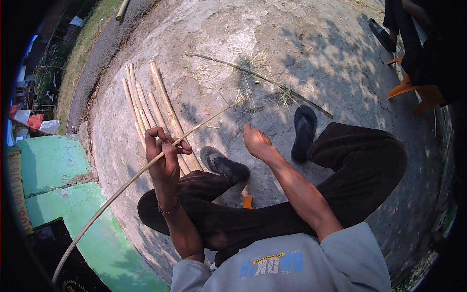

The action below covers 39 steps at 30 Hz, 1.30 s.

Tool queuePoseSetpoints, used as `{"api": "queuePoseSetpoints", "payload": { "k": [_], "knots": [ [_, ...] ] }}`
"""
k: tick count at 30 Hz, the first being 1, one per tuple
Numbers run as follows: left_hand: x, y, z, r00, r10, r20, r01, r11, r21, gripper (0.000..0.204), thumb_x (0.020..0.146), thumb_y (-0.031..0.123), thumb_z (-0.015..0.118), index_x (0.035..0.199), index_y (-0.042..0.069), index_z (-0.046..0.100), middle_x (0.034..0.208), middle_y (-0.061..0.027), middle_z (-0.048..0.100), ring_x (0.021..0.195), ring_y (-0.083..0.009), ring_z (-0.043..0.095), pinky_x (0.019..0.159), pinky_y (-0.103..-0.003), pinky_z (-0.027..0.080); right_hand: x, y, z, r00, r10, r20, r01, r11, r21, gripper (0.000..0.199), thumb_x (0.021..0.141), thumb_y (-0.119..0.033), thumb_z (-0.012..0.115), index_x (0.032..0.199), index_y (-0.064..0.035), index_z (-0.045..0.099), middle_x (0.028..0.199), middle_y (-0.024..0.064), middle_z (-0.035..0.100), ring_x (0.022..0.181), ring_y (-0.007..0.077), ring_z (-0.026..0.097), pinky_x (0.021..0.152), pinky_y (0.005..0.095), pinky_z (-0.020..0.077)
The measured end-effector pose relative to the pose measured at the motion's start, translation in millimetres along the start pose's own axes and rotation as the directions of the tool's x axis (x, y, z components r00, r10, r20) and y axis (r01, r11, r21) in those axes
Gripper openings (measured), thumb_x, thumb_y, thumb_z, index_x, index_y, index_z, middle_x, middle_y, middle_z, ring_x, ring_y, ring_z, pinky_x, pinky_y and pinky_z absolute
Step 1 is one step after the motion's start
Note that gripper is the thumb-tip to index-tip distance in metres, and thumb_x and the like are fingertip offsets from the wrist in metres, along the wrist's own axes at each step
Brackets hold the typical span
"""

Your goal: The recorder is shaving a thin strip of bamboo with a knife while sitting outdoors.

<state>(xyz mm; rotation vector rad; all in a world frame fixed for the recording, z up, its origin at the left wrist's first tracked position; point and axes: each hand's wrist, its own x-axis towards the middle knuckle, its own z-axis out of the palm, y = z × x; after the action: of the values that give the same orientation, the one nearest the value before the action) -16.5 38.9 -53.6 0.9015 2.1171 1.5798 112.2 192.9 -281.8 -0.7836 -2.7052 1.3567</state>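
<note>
At the far left, a green ledge [53, 160] runs down the frame. The strip [131, 179], long and thin, rises in a curve from the lower left corner, passing in front of the ledge, and slants up to the right into the left hand [164, 158], left of centre.

The left hand's grip is closed lightly on the strip, which runs between thumb and fingers. The longer, bowed part lies to the lower left of this grip; a shorter, straighter part sticks out to the upper right, its tip near some shavings [241, 97]. Above and beside the left hand, a group of pale poles [160, 90] lies on the ground [214, 82], slanting toward the upper left.

Right of the strip's tip and a little below it, near the centre, is the right hand [258, 142], apart from the strip. Its fingers are curled in and I cannot tell whether its grip holds anything. A thin stick [272, 82] lies above it, slanting down to the right, toward a dark sandal [305, 134].

At the upper right, another person [413, 39] is by an orange chair [404, 89].
</note>
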Motion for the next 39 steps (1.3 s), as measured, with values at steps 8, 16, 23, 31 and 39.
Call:
{"api": "queuePoseSetpoints", "payload": {
  "k": [8,16,23,31,39],
  "knots": [
    [-3,4,6,1.0,0.006,-0.027,-0.007,1.0,-0.014,0.012,0.101,0.013,0.036,0.105,0.002,0.036,0.078,-0.0079,0.048,0.07,-0.0195,0.065,0.065,-0.032,0.058,-18,-105,-41,0.928,-0.29,-0.234,0.349,0.897,0.271,0.016,0.095,-0.008,0.046,0.107,0.0023,0.042,0.073,0.0282,0.059,0.071,0.0485,0.06,0.063,0.0547,0.047],
    [0,-6,-4,0.997,0.002,-0.072,-0.007,0.998,-0.068,0.022,0.104,0.024,0.037,0.107,0.002,0.036,0.075,-0.0068,0.049,0.066,-0.02,0.064,0.06,-0.032,0.057,-2,-11,5,0.996,0.06,0.062,-0.068,0.99,0.126,0.022,0.095,-0.01,0.044,0.11,0.0062,0.04,0.079,0.0303,0.061,0.077,0.0511,0.061,0.067,0.0562,0.0483],
    [2,-8,1,0.993,-0.008,-0.115,0.001,0.998,-0.062,0.019,0.102,0.02,0.036,0.103,0.001,0.04,0.074,-0.0057,0.048,0.064,-0.019,0.063,0.058,-0.032,0.057,-17,-100,-27,0.943,-0.272,-0.19,0.318,0.906,0.28,0.024,0.093,-0.008,0.047,0.112,0.0056,0.041,0.088,0.0303,0.062,0.077,0.0498,0.062,0.067,0.0535,0.0504],
    [3,-6,6,0.991,0.012,-0.134,-0.015,1.0,-0.023,0.021,0.101,0.015,0.034,0.098,-0.002,0.047,0.075,-0.0043,0.047,0.062,-0.0179,0.063,0.055,-0.029,0.056,0,27,31,0.987,0.139,0.076,-0.141,0.99,0.022,0.024,0.091,-0.002,0.043,0.111,0.011,0.043,0.086,0.0368,0.061,0.084,0.0527,0.06,0.073,0.057,0.0477],
    [4,8,10,0.977,-0.008,-0.211,0.041,0.987,0.153,0.028,0.099,0.012,0.034,0.105,-0.004,0.056,0.07,-0.0015,0.046,0.059,-0.0125,0.061,0.055,-0.025,0.051,8,-20,-17,0.98,-0.025,-0.197,0.097,0.927,0.363,0.029,0.092,-0.003,0.045,0.117,0.0113,0.038,0.085,0.0316,0.06,0.082,0.0484,0.061,0.072,0.0537,0.0489]
  ]
}}
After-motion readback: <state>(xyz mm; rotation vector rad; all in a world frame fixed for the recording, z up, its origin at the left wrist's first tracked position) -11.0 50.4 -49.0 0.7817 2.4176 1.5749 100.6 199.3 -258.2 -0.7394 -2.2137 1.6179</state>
